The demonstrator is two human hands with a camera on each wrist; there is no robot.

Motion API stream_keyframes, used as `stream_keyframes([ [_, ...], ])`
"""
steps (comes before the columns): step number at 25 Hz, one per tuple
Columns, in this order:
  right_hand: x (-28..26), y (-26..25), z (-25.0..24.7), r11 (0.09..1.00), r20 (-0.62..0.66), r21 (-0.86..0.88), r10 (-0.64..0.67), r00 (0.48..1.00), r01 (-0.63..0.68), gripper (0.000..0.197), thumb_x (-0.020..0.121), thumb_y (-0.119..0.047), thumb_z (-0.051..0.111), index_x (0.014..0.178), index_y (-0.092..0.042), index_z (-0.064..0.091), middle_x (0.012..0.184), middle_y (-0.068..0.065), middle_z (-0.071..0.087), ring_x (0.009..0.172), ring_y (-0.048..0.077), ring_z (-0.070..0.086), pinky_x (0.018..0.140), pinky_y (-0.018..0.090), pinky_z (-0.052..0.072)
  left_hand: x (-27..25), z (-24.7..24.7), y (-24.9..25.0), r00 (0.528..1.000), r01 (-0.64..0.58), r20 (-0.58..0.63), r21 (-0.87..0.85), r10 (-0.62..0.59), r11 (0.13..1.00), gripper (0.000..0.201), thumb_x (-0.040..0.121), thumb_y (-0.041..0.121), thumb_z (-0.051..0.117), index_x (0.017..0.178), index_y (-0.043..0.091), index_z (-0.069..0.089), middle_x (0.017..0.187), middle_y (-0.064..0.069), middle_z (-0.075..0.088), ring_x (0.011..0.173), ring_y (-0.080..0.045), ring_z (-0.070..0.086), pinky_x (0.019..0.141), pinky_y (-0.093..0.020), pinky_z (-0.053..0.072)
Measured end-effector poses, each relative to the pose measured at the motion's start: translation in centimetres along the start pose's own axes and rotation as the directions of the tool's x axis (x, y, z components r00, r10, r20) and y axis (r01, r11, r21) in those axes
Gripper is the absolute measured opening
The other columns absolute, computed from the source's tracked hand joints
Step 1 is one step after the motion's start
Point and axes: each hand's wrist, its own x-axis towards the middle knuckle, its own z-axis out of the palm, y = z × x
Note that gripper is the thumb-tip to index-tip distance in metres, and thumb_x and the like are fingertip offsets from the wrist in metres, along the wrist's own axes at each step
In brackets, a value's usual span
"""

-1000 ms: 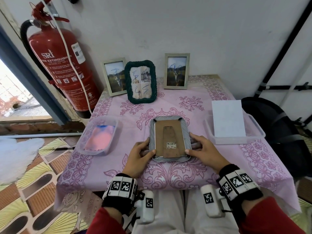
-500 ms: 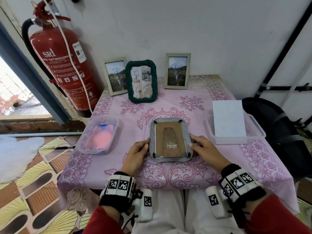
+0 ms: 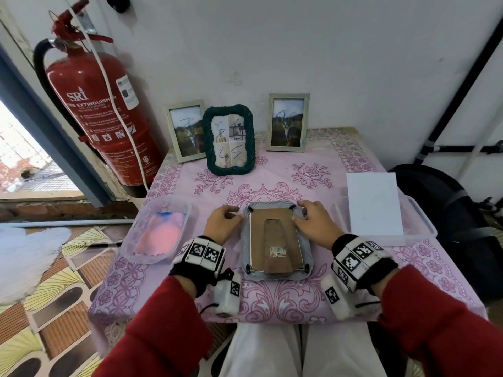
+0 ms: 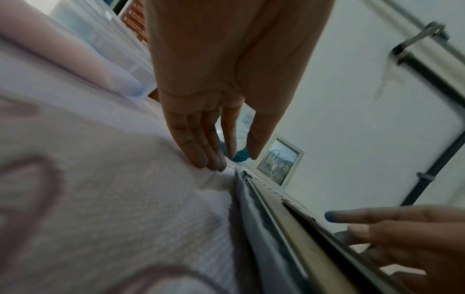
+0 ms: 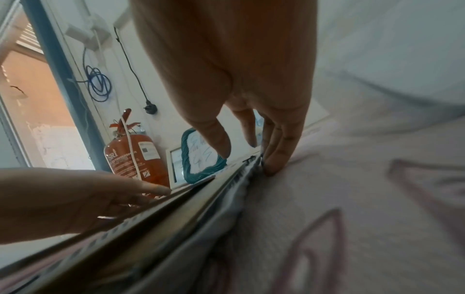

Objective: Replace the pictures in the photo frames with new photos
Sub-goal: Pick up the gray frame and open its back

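A grey photo frame [image 3: 275, 240] lies face down on the pink tablecloth, its brown backing and stand facing up. My left hand [image 3: 226, 220] is at its far left corner; in the left wrist view its straight fingers [image 4: 201, 157] rest on the cloth just beside that corner. My right hand [image 3: 313, 221] is at the far right corner, thumb over the backing; its fingertips [image 5: 274, 165] touch the frame's outer edge [image 5: 196, 208]. A white photo sheet [image 3: 374, 204] lies across a clear tray [image 3: 419, 232] on the right.
Three frames stand against the back wall: silver [image 3: 186, 130], green braided [image 3: 230, 140], silver [image 3: 288, 122]. A clear tray [image 3: 130, 240] at left holds a pink picture. A red fire extinguisher [image 3: 103, 118] stands left of the table, a black bag [image 3: 435, 202] right.
Both hands slid from the near and middle sides of the grey frame up to its far corners. The frame stays flat on the cloth.
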Motion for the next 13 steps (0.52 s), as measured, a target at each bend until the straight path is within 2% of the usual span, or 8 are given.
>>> stream_keyframes([
  [2, 1.8, -0.2, 0.4, 0.998, -0.052, 0.041, 0.05, 0.997, -0.048, 0.042, 0.091, -0.016, 0.056, 0.128, 0.003, 0.05, 0.124, 0.024, 0.054, 0.112, 0.031, 0.054, 0.098, 0.03, 0.04, 1.7, 0.3, 0.6, 1.0, 0.002, 0.022, 0.003, -0.002, 1.0, 0.033, 0.085, 0.018, 0.067, 0.115, 0.005, 0.061, 0.087, -0.012, 0.057, 0.081, -0.02, 0.053, 0.082, -0.041, 0.05],
  [3, 2.4, -0.1, 0.5, 0.996, -0.083, 0.061, 0.068, 0.994, -0.063, 0.036, 0.09, -0.016, 0.058, 0.121, 0.003, 0.056, 0.118, 0.022, 0.059, 0.11, 0.03, 0.056, 0.091, 0.027, 0.041, 2.4, 0.4, 0.7, 0.999, 0.004, 0.048, 0.012, -0.005, 1.0, 0.031, 0.083, 0.021, 0.069, 0.11, 0.007, 0.064, 0.083, -0.011, 0.057, 0.077, -0.021, 0.053, 0.074, -0.037, 0.05],
  [5, 3.2, 0.4, 0.7, 0.994, -0.132, 0.088, 0.078, 0.988, -0.066, 0.025, 0.088, -0.017, 0.061, 0.107, -0.001, 0.061, 0.106, 0.017, 0.065, 0.099, 0.028, 0.059, 0.078, 0.023, 0.039, 3.5, 0.6, 1.0, 0.994, 0.03, 0.102, 0.026, -0.033, 0.999, 0.021, 0.081, 0.025, 0.072, 0.092, 0.009, 0.067, 0.07, -0.007, 0.055, 0.062, -0.019, 0.051, 0.055, -0.025, 0.042],
  [6, 3.4, 0.7, 0.7, 0.993, -0.14, 0.097, 0.075, 0.987, -0.061, 0.02, 0.087, -0.019, 0.063, 0.101, -0.004, 0.062, 0.1, 0.015, 0.065, 0.092, 0.026, 0.059, 0.074, 0.022, 0.038, 3.9, 0.6, 1.1, 0.992, 0.046, 0.118, 0.029, -0.049, 0.999, 0.016, 0.08, 0.025, 0.073, 0.082, 0.011, 0.065, 0.065, -0.005, 0.052, 0.056, -0.017, 0.048, 0.05, -0.022, 0.037],
  [9, 3.6, 1.4, 0.8, 0.994, -0.112, 0.102, 0.047, 0.993, -0.036, 0.014, 0.086, -0.024, 0.065, 0.088, -0.013, 0.056, 0.079, 0.001, 0.058, 0.077, 0.019, 0.052, 0.069, 0.024, 0.036, 4.7, 0.9, 1.0, 0.99, 0.064, 0.126, 0.056, -0.071, 0.996, 0.028, 0.077, 0.025, 0.075, 0.065, 0.017, 0.052, 0.057, -0.002, 0.048, 0.049, -0.015, 0.044, 0.043, -0.019, 0.033],
  [11, 3.8, 1.6, 0.7, 0.994, -0.1, 0.102, 0.051, 0.994, -0.04, 0.017, 0.085, -0.027, 0.065, 0.084, -0.016, 0.053, 0.071, -0.006, 0.051, 0.074, 0.018, 0.051, 0.068, 0.026, 0.038, 4.9, 0.9, 0.8, 0.989, 0.065, 0.128, 0.068, -0.073, 0.996, 0.028, 0.077, 0.024, 0.076, 0.064, 0.017, 0.051, 0.056, -0.002, 0.048, 0.048, -0.015, 0.043, 0.044, -0.02, 0.034],
  [13, 4.0, 1.7, 0.7, 0.993, -0.096, 0.107, 0.062, 0.993, -0.052, 0.018, 0.085, -0.028, 0.065, 0.084, -0.017, 0.052, 0.07, -0.009, 0.05, 0.075, 0.018, 0.051, 0.07, 0.027, 0.039, 4.9, 0.9, 0.7, 0.986, 0.071, 0.151, 0.024, -0.074, 0.997, 0.026, 0.077, 0.021, 0.075, 0.066, 0.016, 0.053, 0.054, -0.005, 0.046, 0.045, -0.016, 0.04, 0.04, -0.017, 0.033],
])
